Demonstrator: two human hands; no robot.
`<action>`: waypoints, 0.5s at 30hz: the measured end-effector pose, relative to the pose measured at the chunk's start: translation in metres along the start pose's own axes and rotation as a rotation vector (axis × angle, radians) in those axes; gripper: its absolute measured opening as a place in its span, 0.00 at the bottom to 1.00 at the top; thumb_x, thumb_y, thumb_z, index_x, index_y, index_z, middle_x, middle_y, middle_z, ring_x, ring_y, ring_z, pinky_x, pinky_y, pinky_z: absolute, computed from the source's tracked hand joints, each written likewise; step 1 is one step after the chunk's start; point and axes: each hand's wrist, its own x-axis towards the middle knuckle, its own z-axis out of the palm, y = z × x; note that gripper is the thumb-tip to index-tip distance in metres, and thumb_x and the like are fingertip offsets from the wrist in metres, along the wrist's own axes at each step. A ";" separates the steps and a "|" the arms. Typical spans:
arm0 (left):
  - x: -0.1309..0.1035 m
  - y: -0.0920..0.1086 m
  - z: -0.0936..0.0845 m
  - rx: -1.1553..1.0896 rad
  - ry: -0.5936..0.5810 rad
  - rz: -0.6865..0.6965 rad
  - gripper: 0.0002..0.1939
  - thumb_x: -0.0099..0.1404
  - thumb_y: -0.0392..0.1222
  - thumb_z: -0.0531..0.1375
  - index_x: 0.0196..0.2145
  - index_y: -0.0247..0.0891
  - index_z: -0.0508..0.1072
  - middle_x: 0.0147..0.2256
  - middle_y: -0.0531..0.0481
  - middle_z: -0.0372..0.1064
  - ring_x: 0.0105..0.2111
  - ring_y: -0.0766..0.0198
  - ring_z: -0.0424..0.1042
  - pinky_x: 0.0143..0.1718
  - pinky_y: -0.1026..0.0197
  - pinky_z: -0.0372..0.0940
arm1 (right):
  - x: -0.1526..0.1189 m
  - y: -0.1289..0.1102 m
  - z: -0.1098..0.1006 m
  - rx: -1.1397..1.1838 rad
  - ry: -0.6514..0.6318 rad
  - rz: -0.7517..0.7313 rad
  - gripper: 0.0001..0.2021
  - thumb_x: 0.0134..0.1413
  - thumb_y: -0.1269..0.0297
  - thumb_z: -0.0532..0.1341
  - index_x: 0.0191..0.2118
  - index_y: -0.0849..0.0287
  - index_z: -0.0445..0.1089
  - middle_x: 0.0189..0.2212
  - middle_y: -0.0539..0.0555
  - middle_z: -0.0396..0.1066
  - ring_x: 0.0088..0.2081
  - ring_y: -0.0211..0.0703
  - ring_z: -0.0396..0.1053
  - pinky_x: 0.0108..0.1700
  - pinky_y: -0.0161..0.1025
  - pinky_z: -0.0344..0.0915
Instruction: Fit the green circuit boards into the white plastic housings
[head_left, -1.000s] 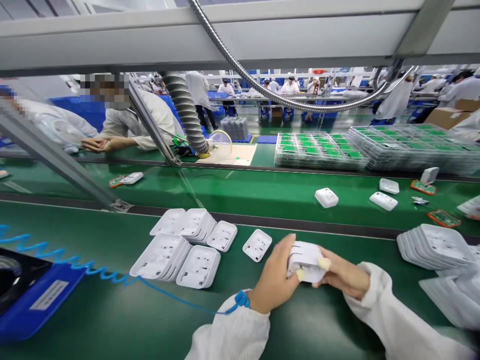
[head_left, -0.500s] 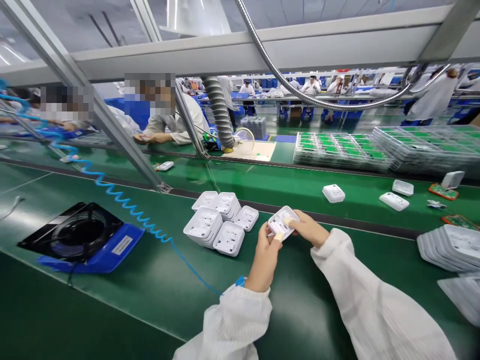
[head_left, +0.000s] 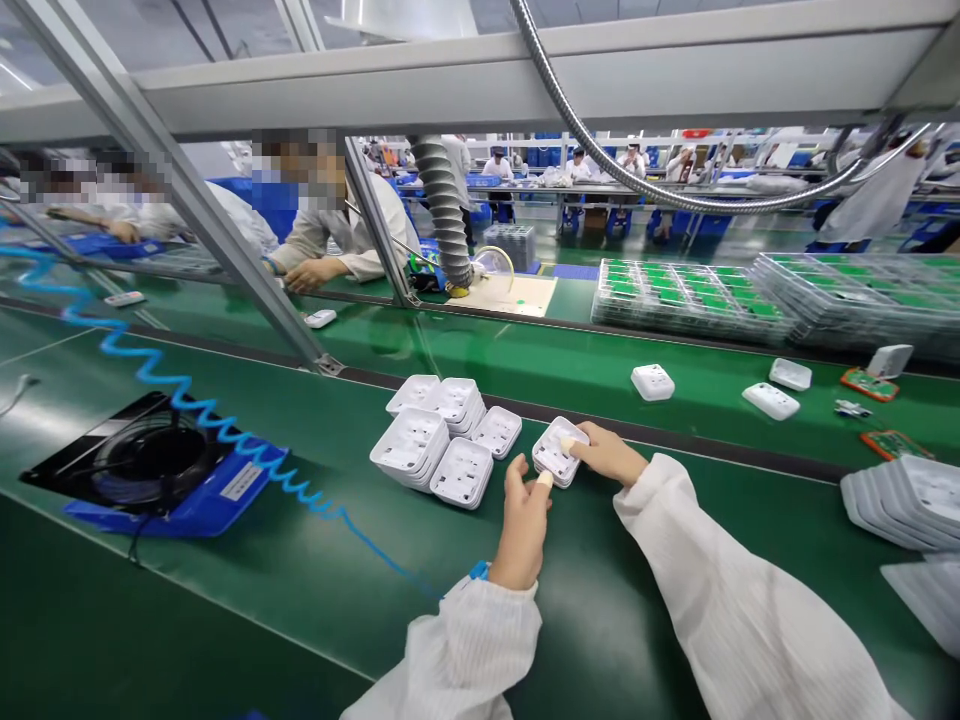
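Observation:
A small stack of white plastic housings (head_left: 553, 458), square with rounded corners and small slots, sits on the green bench top. My right hand (head_left: 609, 453) grips its upper right edge, the thumb over the top face. At the lower left corner of that stack is my left hand (head_left: 525, 522), its fingers apart and holding nothing; whether the thumb tip touches the stack I cannot tell. Pale finger cots cover some fingertips. Just to the left stand several more stacks of the same white housings (head_left: 410, 445), set close together.
On the left lies a black fan (head_left: 161, 455) on a blue base, with a blue coiled cord (head_left: 180, 395) running to my left wrist. Beyond the dark rail, a green conveyor (head_left: 525, 355) carries white housings (head_left: 652, 382) and circuit boards. More stacked housings (head_left: 904, 500) stand at right. Co-workers sit opposite.
The white housing has come down from between both hands onto the bench as part of a small stack. My left hand has let go; my right keeps hold. Conveyor items have shifted left.

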 end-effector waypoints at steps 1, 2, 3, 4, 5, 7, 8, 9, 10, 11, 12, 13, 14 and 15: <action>-0.003 -0.001 0.001 -0.047 -0.035 -0.017 0.25 0.63 0.47 0.52 0.56 0.42 0.53 0.59 0.41 0.51 0.53 0.58 0.62 0.43 0.59 0.65 | 0.000 0.002 0.001 0.026 -0.007 0.000 0.17 0.52 0.53 0.57 0.45 0.57 0.65 0.39 0.54 0.70 0.38 0.44 0.68 0.36 0.37 0.64; -0.005 -0.002 0.003 -0.089 -0.068 -0.019 0.24 0.63 0.46 0.51 0.56 0.43 0.53 0.58 0.41 0.53 0.53 0.58 0.62 0.44 0.58 0.65 | -0.001 0.003 0.002 0.060 -0.022 0.003 0.18 0.52 0.53 0.58 0.46 0.57 0.64 0.39 0.54 0.70 0.38 0.44 0.69 0.35 0.36 0.64; -0.008 -0.003 0.004 -0.120 -0.090 -0.004 0.23 0.64 0.45 0.51 0.56 0.43 0.54 0.58 0.43 0.55 0.54 0.59 0.61 0.46 0.58 0.64 | -0.001 0.003 0.003 0.103 -0.043 0.010 0.18 0.52 0.54 0.58 0.46 0.57 0.63 0.39 0.54 0.70 0.38 0.44 0.69 0.35 0.36 0.65; -0.010 -0.002 0.006 -0.141 -0.095 0.025 0.23 0.64 0.44 0.51 0.56 0.44 0.54 0.57 0.44 0.56 0.55 0.59 0.61 0.48 0.57 0.63 | -0.002 0.002 0.004 0.153 -0.067 0.021 0.18 0.52 0.54 0.57 0.46 0.57 0.63 0.40 0.54 0.70 0.39 0.43 0.69 0.34 0.36 0.65; -0.012 -0.001 0.007 -0.153 -0.084 0.060 0.23 0.64 0.43 0.51 0.57 0.44 0.54 0.57 0.45 0.56 0.55 0.59 0.60 0.50 0.57 0.62 | -0.002 0.000 0.004 0.207 -0.087 0.033 0.18 0.53 0.54 0.57 0.46 0.58 0.62 0.41 0.55 0.70 0.39 0.43 0.68 0.34 0.35 0.66; -0.013 0.005 0.007 -0.173 -0.050 0.116 0.25 0.63 0.41 0.52 0.58 0.44 0.54 0.58 0.45 0.56 0.56 0.59 0.59 0.53 0.56 0.59 | 0.001 -0.009 0.002 0.300 -0.111 0.037 0.18 0.53 0.54 0.56 0.47 0.58 0.62 0.42 0.55 0.69 0.41 0.43 0.68 0.33 0.35 0.66; -0.013 0.009 0.007 -0.184 -0.036 0.141 0.26 0.63 0.41 0.53 0.58 0.44 0.54 0.59 0.45 0.55 0.57 0.59 0.57 0.56 0.55 0.57 | 0.004 -0.016 0.001 0.327 -0.116 0.024 0.18 0.53 0.54 0.56 0.47 0.58 0.62 0.43 0.55 0.68 0.41 0.43 0.67 0.34 0.34 0.66; -0.012 0.014 0.006 -0.199 -0.024 0.166 0.27 0.63 0.40 0.53 0.59 0.43 0.53 0.59 0.46 0.54 0.58 0.58 0.55 0.57 0.55 0.54 | 0.008 -0.024 0.000 0.338 -0.115 0.002 0.18 0.53 0.54 0.56 0.47 0.58 0.62 0.43 0.54 0.68 0.41 0.42 0.67 0.34 0.34 0.66; -0.011 0.020 0.005 -0.218 -0.019 0.194 0.28 0.62 0.39 0.53 0.59 0.43 0.52 0.60 0.47 0.52 0.60 0.58 0.53 0.59 0.55 0.52 | 0.014 -0.033 -0.001 0.337 -0.114 -0.022 0.19 0.53 0.53 0.56 0.47 0.58 0.62 0.43 0.54 0.68 0.41 0.42 0.67 0.34 0.33 0.66; -0.008 0.025 0.003 -0.239 -0.017 0.224 0.29 0.62 0.38 0.54 0.60 0.43 0.52 0.61 0.48 0.51 0.61 0.58 0.51 0.60 0.55 0.50 | 0.020 -0.042 -0.002 0.327 -0.116 -0.045 0.19 0.52 0.53 0.56 0.47 0.58 0.63 0.42 0.54 0.68 0.41 0.42 0.67 0.34 0.33 0.65; -0.005 0.031 0.002 -0.262 -0.013 0.253 0.29 0.62 0.38 0.54 0.60 0.44 0.51 0.62 0.49 0.49 0.61 0.59 0.49 0.61 0.55 0.49 | 0.027 -0.052 -0.001 0.312 -0.118 -0.061 0.18 0.52 0.54 0.56 0.46 0.58 0.63 0.42 0.54 0.68 0.40 0.42 0.67 0.33 0.33 0.65; -0.002 0.035 0.000 -0.282 -0.005 0.276 0.30 0.62 0.37 0.54 0.60 0.44 0.51 0.62 0.49 0.49 0.62 0.59 0.48 0.62 0.56 0.47 | 0.035 -0.062 0.000 0.289 -0.119 -0.068 0.17 0.52 0.54 0.56 0.45 0.58 0.64 0.42 0.54 0.68 0.40 0.41 0.67 0.33 0.32 0.65; 0.003 0.039 -0.002 -0.299 0.008 0.289 0.30 0.62 0.37 0.54 0.60 0.44 0.50 0.62 0.50 0.49 0.62 0.59 0.47 0.62 0.56 0.46 | 0.042 -0.070 0.002 0.261 -0.117 -0.066 0.16 0.52 0.55 0.56 0.44 0.58 0.64 0.41 0.54 0.68 0.39 0.41 0.67 0.32 0.32 0.65; 0.007 0.041 -0.004 -0.311 0.023 0.291 0.30 0.62 0.37 0.54 0.61 0.44 0.50 0.62 0.50 0.49 0.63 0.59 0.46 0.63 0.56 0.44 | 0.050 -0.078 0.006 0.231 -0.112 -0.059 0.16 0.52 0.55 0.55 0.43 0.58 0.64 0.41 0.54 0.69 0.38 0.41 0.67 0.32 0.32 0.65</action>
